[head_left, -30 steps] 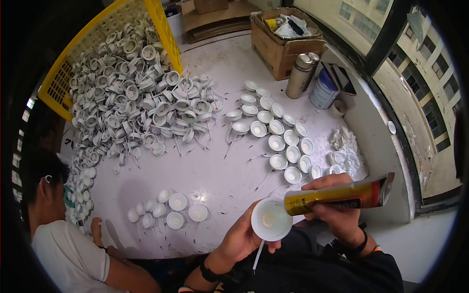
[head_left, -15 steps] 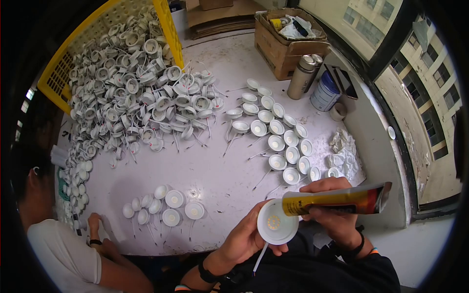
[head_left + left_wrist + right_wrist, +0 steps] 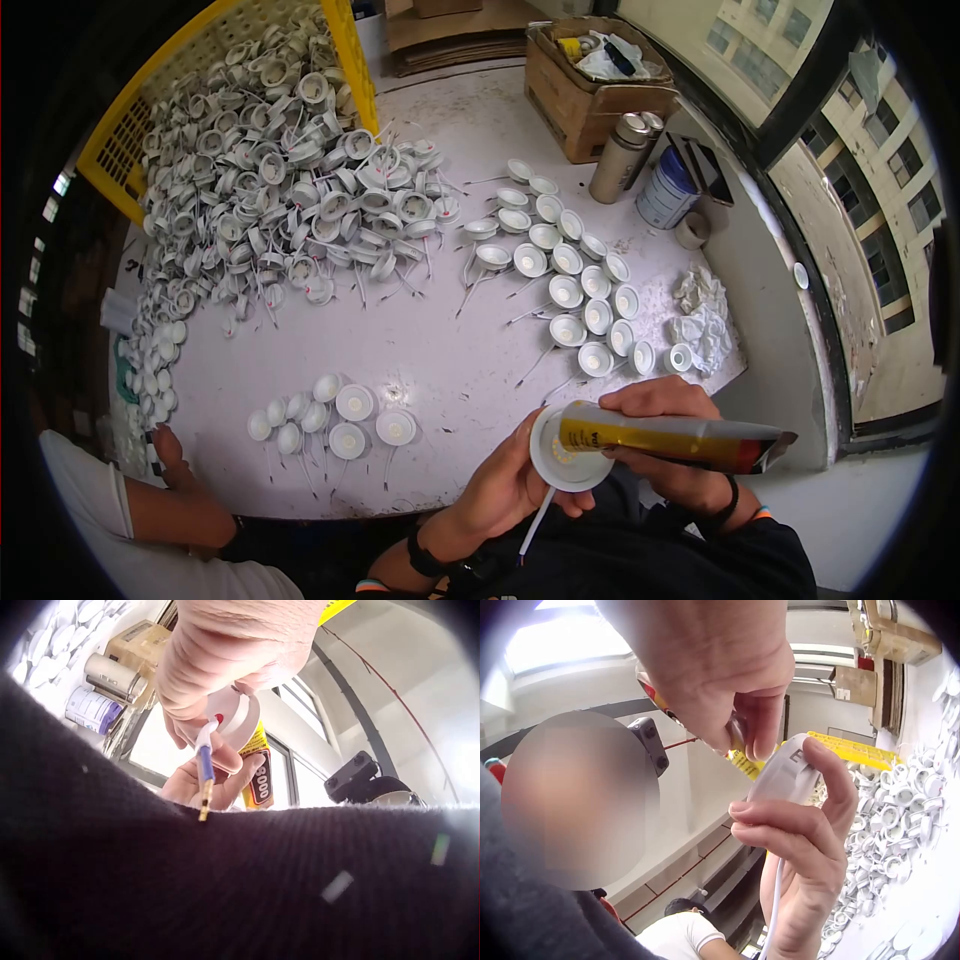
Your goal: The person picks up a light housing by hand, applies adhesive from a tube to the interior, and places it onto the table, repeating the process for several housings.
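My left hand (image 3: 500,490) grips a white round LED downlight (image 3: 575,482) by its rim, its open face turned up and small yellow LED dots inside. A white cord (image 3: 537,525) hangs from it, with a bare wire end (image 3: 204,802) in the left wrist view. My right hand (image 3: 685,487) holds a yellow and black glue tube (image 3: 650,440) lying sideways, fingers over the top and thumb below. The tube's front end overlaps the downlight's bowl in the head view, which hides the nozzle. In the right wrist view, left fingers (image 3: 780,817) wrap the downlight's side.
A yellow crate (image 3: 353,65) spills a heap of white light housings (image 3: 270,200) at back left. Rows of downlights (image 3: 566,292) stand centre right; a smaller group (image 3: 348,440) sits in front. Beyond are a cardboard box (image 3: 565,105), flask (image 3: 618,160), tub (image 3: 665,190) and crumpled tissue (image 3: 705,320). Another person's arm (image 3: 180,500) reaches in at left.
The tube has moved left and its front end reaches further over the downlight's bowl. Both hands keep their hold. The other person has shifted down and left, the head leaving view.
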`<control>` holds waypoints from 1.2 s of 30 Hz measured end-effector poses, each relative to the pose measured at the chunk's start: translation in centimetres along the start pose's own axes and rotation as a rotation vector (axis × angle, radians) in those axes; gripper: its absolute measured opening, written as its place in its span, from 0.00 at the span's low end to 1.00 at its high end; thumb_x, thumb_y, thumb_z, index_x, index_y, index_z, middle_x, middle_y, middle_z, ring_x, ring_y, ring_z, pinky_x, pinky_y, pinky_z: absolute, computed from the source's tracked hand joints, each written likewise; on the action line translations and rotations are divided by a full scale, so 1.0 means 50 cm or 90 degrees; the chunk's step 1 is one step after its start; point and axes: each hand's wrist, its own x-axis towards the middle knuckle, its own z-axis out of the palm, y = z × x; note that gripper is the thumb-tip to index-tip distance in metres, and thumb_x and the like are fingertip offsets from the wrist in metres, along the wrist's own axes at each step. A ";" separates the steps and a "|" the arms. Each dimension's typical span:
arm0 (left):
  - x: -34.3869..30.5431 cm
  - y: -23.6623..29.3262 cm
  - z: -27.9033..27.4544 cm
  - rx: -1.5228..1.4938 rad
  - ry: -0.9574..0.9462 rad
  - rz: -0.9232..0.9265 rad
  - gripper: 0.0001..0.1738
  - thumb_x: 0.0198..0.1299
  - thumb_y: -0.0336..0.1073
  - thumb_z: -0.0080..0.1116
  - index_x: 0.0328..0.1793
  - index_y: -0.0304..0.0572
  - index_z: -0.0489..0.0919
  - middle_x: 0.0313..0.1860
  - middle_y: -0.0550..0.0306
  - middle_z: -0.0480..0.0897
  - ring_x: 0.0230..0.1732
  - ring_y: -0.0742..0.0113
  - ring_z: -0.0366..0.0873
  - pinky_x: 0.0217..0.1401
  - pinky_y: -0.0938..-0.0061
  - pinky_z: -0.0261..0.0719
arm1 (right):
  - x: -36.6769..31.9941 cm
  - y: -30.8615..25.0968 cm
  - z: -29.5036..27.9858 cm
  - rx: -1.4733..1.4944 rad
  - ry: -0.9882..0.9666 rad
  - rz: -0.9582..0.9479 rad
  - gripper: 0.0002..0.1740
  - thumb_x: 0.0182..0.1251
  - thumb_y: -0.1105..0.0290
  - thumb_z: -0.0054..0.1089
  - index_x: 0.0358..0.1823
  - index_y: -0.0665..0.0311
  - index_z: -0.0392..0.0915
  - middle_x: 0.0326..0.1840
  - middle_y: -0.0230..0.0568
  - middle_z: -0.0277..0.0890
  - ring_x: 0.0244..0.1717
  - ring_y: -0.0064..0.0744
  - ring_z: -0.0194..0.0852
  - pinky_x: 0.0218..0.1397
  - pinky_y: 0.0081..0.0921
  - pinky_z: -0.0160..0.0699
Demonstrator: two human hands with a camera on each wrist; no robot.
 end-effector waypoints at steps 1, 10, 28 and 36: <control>-0.001 -0.001 0.000 -0.004 0.003 0.003 0.32 0.62 0.55 0.25 0.64 0.40 0.46 0.47 0.43 0.68 0.36 0.57 0.76 0.34 0.71 0.78 | 0.001 0.000 0.000 0.000 -0.002 0.000 0.18 0.46 0.80 0.62 0.40 0.65 0.67 0.40 0.45 0.69 0.44 0.36 0.72 0.45 0.27 0.72; -0.006 0.010 0.003 0.029 0.046 0.036 0.30 0.62 0.53 0.24 0.63 0.39 0.48 0.44 0.44 0.70 0.33 0.58 0.76 0.30 0.72 0.78 | 0.011 -0.013 -0.024 -0.181 -0.010 -0.001 0.20 0.44 0.76 0.64 0.41 0.64 0.69 0.37 0.41 0.72 0.38 0.34 0.75 0.40 0.22 0.74; 0.006 0.007 -0.012 0.008 0.052 0.081 0.31 0.61 0.56 0.24 0.58 0.36 0.58 0.40 0.47 0.73 0.30 0.63 0.75 0.26 0.75 0.75 | 0.020 -0.005 0.009 0.302 -0.104 0.291 0.14 0.51 0.78 0.57 0.38 0.72 0.65 0.36 0.50 0.71 0.34 0.30 0.74 0.29 0.19 0.77; 0.013 0.012 -0.015 -0.008 0.074 0.063 0.32 0.61 0.57 0.24 0.57 0.37 0.60 0.38 0.48 0.74 0.30 0.65 0.74 0.28 0.74 0.75 | 0.025 0.035 0.039 0.256 0.110 0.176 0.14 0.51 0.78 0.57 0.40 0.71 0.66 0.34 0.42 0.72 0.34 0.26 0.73 0.37 0.20 0.74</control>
